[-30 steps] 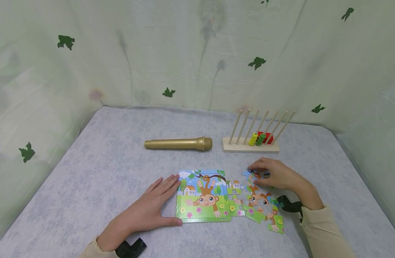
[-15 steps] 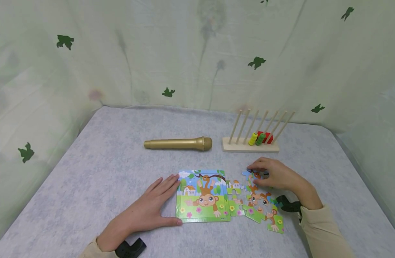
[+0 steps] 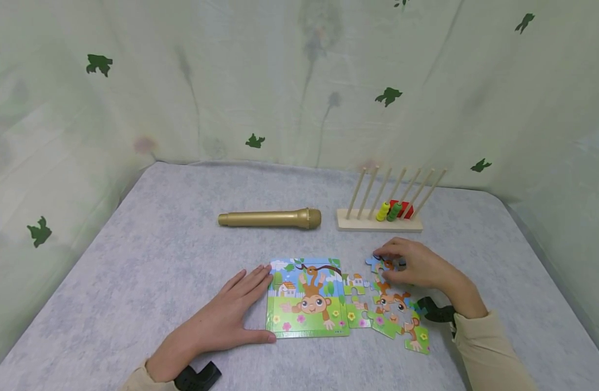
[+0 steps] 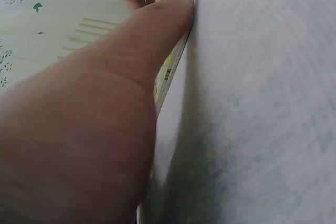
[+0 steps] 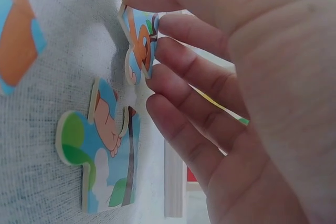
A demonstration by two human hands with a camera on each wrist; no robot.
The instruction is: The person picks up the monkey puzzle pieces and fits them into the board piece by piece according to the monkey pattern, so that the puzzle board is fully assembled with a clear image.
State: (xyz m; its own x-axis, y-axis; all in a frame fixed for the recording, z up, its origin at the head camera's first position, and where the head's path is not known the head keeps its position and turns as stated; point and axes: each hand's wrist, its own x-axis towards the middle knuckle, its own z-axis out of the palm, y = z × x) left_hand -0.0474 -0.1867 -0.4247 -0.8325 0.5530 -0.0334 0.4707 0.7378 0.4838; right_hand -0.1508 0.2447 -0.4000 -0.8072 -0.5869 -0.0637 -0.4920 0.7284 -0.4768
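Note:
My left hand point(image 3: 226, 320) lies with straight fingers along the left edge of a square monkey puzzle board point(image 3: 306, 298), its thumb at the near corner. To the right of the board, my right hand point(image 3: 421, 263) pinches a blue puzzle piece point(image 5: 142, 40) with orange and brown on it, thumb on one edge and fingertips on the opposite one. Another puzzle piece point(image 5: 110, 150), showing a pink hand and a dark trunk, lies under that hand's fingers. Several loose, partly joined puzzle pieces point(image 3: 387, 326) spread beside the board, some overlapped by the right hand in the head view.
A gold microphone point(image 3: 270, 219) lies behind the board. At the back right stands a wooden peg rack point(image 3: 379, 224) with yellow beads point(image 3: 383, 212) and green beads point(image 3: 394, 212) on its pegs. A red block point(image 3: 402, 209) sits behind them.
My right hand has shifted very slightly left and away with the puzzle piece. The left hand and the board stay as they were.

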